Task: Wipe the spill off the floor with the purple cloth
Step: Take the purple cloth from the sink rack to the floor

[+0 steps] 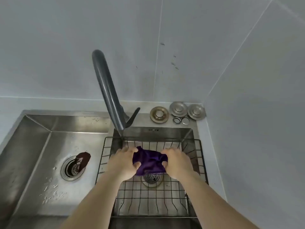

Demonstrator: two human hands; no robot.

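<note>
You have the purple cloth [149, 161] bunched between both hands over the smaller basin, so the wiping itself cannot be judged from here: no floor and no spill appear in this view at all. Your left hand [123, 162] grips the cloth's left end, fingers curled over its top and the thumb pressing in from below; your right hand [176, 162] clamps the other end the same way. The cloth hangs crumpled in the gap between your two hands, held above the wire basket [200, 156] that sits in the basin, with the basin's drain strainer [151, 176] just below the cloth's lower edge. The faucet [107, 90] rises beyond your left hand, its spout ending just past your fingertips; I cannot tell whether water is running. Off to the left of your left hand, the larger basin [33, 146] shows water droplets and a dark object resting at its drain. Beyond your right hand, several metal stoppers [178, 109] lie on the counter corner. My reading is that you are rinsing or wringing the cloth, either before going to the floor or after coming from it; the pictures do not settle which. If the spill is not yet wiped, everything on the floor is left to do.
</note>
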